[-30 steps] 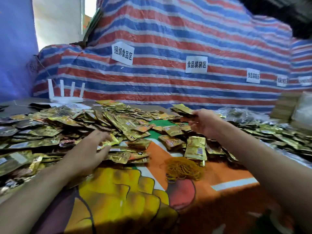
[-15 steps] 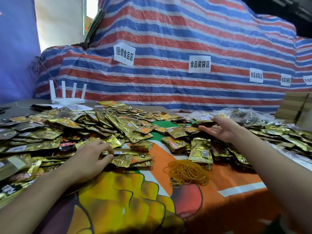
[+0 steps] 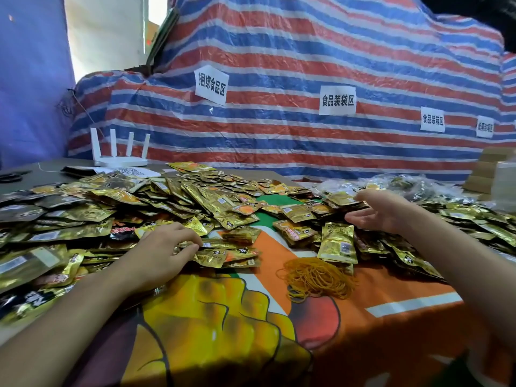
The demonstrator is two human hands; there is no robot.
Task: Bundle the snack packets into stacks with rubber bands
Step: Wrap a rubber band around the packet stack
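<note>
Gold foil snack packets lie heaped across the far and left parts of a table covered by a cartoon-printed cloth in orange, yellow and green. The left hand rests palm down at the near edge of the heap, its fingertips curled onto a few flat packets lying on the cloth; the fingers press on or pinch these packets, but a firm hold cannot be told from this view. The right hand hovers above the right side of the heap with palm turned inward and fingers spread loosely, gripping nothing, just beside a small pile of packets at its fingertips. Below it 1 upright-looking gold stack of packets leans at the edge of the spread. A loose tangle of yellow rubber bands sits on the orange part of the cloth, between the 2 forearms and just in front of that stack. More packets run on to the right behind the right arm. At the back left of the table stands a white router with 4 antennas. Behind everything hangs a red, white and blue striped tarpaulin bearing 4 white paper signs with printed characters.
</note>
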